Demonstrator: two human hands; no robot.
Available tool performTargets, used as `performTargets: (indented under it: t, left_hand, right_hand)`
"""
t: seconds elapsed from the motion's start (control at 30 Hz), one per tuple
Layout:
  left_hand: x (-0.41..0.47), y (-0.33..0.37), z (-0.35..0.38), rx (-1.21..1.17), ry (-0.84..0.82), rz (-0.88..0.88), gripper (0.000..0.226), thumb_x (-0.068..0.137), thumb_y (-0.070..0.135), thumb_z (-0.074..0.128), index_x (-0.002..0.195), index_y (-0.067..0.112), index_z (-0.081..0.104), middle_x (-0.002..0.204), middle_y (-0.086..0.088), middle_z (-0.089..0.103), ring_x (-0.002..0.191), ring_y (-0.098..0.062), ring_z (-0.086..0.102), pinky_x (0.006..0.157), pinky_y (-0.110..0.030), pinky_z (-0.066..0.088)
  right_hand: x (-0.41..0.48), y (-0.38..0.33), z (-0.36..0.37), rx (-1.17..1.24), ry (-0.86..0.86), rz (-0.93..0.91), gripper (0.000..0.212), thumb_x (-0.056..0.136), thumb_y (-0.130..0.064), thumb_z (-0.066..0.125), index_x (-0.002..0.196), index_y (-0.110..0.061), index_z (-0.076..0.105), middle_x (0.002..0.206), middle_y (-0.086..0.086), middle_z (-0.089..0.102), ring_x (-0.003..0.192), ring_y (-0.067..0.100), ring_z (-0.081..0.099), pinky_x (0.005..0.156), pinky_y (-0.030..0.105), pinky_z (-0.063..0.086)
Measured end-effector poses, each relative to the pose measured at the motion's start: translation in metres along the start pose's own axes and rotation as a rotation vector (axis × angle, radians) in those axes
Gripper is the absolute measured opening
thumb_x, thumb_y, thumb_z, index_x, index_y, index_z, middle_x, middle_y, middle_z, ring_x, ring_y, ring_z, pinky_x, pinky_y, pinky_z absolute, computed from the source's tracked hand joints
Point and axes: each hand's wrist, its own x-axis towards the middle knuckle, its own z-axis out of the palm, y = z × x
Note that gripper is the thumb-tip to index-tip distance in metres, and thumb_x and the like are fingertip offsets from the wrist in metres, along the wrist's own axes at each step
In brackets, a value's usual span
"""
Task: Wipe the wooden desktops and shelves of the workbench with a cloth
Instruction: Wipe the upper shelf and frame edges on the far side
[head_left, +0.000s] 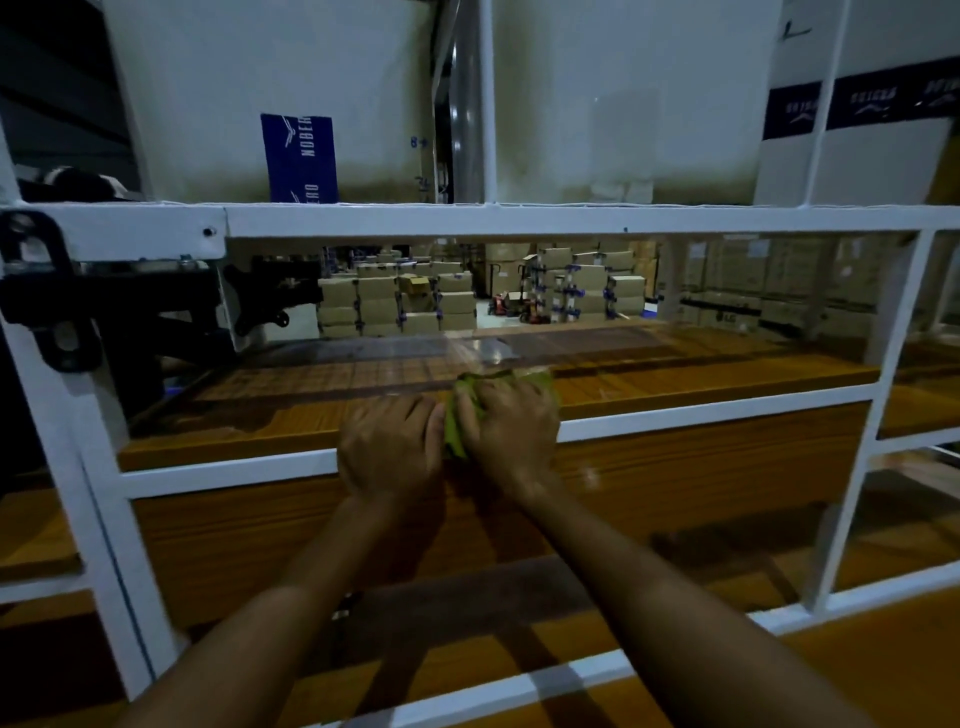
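Under the right hand (511, 426), on the wooden shelf (701, 384): green cloth (453, 434), bunched, fingers curled over it. Left hand (387, 447) sits just beside the grip, at the cloth's edge; can't tell if it pinches. Cloth looks light, soft and floppy, so it will likely crumple. Best held from above, palm pressing the wad.

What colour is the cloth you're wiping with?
Yellow-green; the cloth shows best in the head view, bunched under the right hand.

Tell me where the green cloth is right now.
Head view, centre: the green cloth lies bunched under the right hand on the wooden shelf, by the white frame bar, with the left hand beside it.
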Motion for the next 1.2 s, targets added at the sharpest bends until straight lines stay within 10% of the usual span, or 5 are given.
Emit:
performTargets:
  t: [0.13, 0.47, 0.73, 0.97, 1.2]
  left_hand:
    - [-0.004, -0.015, 0.003, 0.044, -0.006, 0.152, 0.034, 0.098, 0.034, 0.045, 0.101, 0.012, 0.071, 0.098, -0.009, 0.072, 0.086, -0.026, 0.066, 0.073, -0.035, 0.045]
    - [0.033, 0.038, 0.011, 0.161, -0.288, -0.025, 0.069, 0.097, 0.058, 0.017, 0.077, 0.016, 0.068, 0.073, -0.007, 0.066, 0.062, -0.024, 0.055, 0.061, -0.032, 0.031]
    - [0.040, 0.083, 0.026, 0.050, -0.248, 0.095, 0.045, 0.100, 0.048, 0.033, 0.082, 0.020, 0.062, 0.077, -0.005, 0.064, 0.061, -0.024, 0.058, 0.051, -0.028, 0.031]
    - [0.047, 0.102, 0.030, 0.122, -0.255, -0.122, 0.059, 0.098, 0.057, 0.023, 0.075, 0.021, 0.064, 0.064, -0.001, 0.059, 0.053, -0.019, 0.053, 0.050, -0.026, 0.037]
    - [0.065, 0.113, 0.032, 0.120, -0.177, -0.054, 0.053, 0.097, 0.042, 0.041, 0.075, 0.007, 0.073, 0.057, -0.012, 0.062, 0.047, -0.027, 0.054, 0.050, -0.023, 0.029]
  right_hand:
    - [0.005, 0.042, -0.002, 0.029, -0.038, -0.164, 0.046, 0.098, -0.049, 0.042, 0.090, -0.019, 0.076, 0.087, 0.002, 0.074, 0.081, 0.021, 0.066, 0.082, 0.036, 0.045]
    - [0.011, 0.099, -0.024, -0.053, 0.064, 0.188, 0.051, 0.096, -0.044, 0.039, 0.074, -0.015, 0.073, 0.076, 0.004, 0.071, 0.077, 0.024, 0.063, 0.090, 0.038, 0.039]
    - [0.014, 0.143, -0.044, -0.031, -0.169, -0.145, 0.060, 0.100, -0.055, 0.027, 0.112, -0.019, 0.074, 0.109, 0.006, 0.075, 0.099, 0.023, 0.066, 0.093, 0.038, 0.041]
    - [0.019, 0.151, -0.043, -0.093, -0.045, 0.153, 0.049, 0.093, -0.045, 0.031, 0.078, -0.020, 0.070, 0.075, 0.000, 0.067, 0.074, 0.021, 0.059, 0.084, 0.035, 0.035]
    - [0.027, 0.145, -0.037, 0.033, -0.219, -0.179, 0.053, 0.100, -0.052, 0.029, 0.095, -0.025, 0.074, 0.081, -0.002, 0.072, 0.069, 0.015, 0.061, 0.071, 0.032, 0.046]
